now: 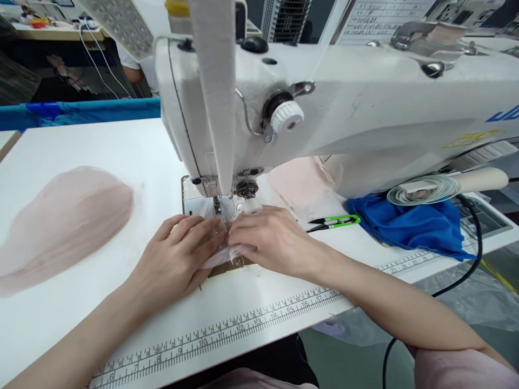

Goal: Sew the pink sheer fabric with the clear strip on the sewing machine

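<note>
A white sewing machine (365, 102) fills the upper middle of the view, its needle area (221, 205) just above my hands. My left hand (178, 254) and my right hand (270, 237) meet in front of the needle, fingers pressed together on a small piece of sheer pale pink fabric (221, 256) that lies on the machine bed. Both hands pinch the fabric's edge close to the presser foot; the fabric between the fingertips is mostly hidden.
A stack of pale pink sheer pieces (60, 224) lies at the left of the white table (101, 146). Green thread snips (336, 221), a blue cloth (409, 224) and a roll of tape (424, 189) sit right. A ruler strip (227, 329) runs along the front edge.
</note>
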A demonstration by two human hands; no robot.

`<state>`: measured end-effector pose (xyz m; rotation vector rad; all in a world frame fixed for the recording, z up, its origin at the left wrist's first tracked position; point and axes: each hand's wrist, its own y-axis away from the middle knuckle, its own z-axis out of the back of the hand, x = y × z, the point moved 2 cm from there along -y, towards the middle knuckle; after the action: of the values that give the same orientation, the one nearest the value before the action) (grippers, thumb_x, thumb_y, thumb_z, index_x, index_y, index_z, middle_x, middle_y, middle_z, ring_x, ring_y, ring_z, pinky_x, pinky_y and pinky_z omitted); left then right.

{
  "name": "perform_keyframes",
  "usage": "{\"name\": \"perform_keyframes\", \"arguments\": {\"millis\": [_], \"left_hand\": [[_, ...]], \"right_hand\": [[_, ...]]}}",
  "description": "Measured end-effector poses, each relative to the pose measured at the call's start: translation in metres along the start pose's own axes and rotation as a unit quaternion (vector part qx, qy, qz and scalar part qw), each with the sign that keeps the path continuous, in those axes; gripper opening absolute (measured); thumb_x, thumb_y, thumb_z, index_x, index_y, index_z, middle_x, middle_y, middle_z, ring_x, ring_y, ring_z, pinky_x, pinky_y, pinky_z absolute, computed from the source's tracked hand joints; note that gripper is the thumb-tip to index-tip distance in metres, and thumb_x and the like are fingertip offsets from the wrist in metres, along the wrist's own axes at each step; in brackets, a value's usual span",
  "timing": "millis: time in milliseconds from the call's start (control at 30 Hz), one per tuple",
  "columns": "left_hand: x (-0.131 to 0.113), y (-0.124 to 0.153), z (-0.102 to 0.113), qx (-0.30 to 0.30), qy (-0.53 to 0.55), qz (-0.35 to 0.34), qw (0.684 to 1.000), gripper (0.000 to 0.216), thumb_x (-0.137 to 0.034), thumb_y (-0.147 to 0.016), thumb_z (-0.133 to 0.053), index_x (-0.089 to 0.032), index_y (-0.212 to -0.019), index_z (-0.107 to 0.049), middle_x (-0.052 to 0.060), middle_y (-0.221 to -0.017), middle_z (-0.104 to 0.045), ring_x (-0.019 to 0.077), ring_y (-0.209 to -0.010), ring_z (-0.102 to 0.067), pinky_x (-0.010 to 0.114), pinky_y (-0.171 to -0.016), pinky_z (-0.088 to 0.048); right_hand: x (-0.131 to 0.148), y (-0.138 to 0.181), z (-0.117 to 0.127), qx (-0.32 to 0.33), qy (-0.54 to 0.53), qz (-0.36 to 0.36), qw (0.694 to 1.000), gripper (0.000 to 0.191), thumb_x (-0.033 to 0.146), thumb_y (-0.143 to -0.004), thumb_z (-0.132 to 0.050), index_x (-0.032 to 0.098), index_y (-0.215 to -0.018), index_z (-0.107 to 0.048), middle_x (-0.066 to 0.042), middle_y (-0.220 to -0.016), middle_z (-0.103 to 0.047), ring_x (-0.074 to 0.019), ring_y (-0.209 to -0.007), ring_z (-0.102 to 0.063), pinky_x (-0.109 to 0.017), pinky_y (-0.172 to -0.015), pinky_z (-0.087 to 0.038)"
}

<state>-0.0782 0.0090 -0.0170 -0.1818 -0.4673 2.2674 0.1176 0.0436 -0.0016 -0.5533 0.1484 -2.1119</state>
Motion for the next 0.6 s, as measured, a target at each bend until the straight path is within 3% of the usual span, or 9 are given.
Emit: {"name": "perform_keyframes", "arguments": {"millis": [200, 600], "left_hand": [[-0.0063, 0.0073, -0.0007, 0.020, -0.055, -0.035, 0.998, 0.039, -0.017, -0.095, -0.044, -0.013, -0.131, -0.058, 0.012, -0.131, -0.064, 0.0268, -0.121, -0.060, 0.045, -0.106, -0.040], [-0.0071, 0.0045, 0.0000, 0.010, -0.054, -0.028, 0.998, 0.036, -0.016, -0.097, -0.041, -0.011, -0.125, -0.062, 0.011, -0.127, -0.067, 0.0273, -0.117, -0.063, 0.051, -0.109, -0.037]], "right_hand": [[0.0077, 0.0033, -0.0031, -0.017, 0.102, 0.074, 0.992, 0.025, 0.006, -0.088, -0.054, 0.016, -0.069, -0.065, 0.003, -0.067, -0.068, -0.0130, -0.068, -0.063, -0.027, -0.063, -0.044], [0.0069, 0.0029, -0.0041, -0.056, 0.098, 0.075, 0.991, 0.023, 0.005, -0.085, -0.055, 0.017, -0.067, -0.063, 0.003, -0.063, -0.065, -0.0124, -0.061, -0.059, -0.027, -0.060, -0.043]]}}
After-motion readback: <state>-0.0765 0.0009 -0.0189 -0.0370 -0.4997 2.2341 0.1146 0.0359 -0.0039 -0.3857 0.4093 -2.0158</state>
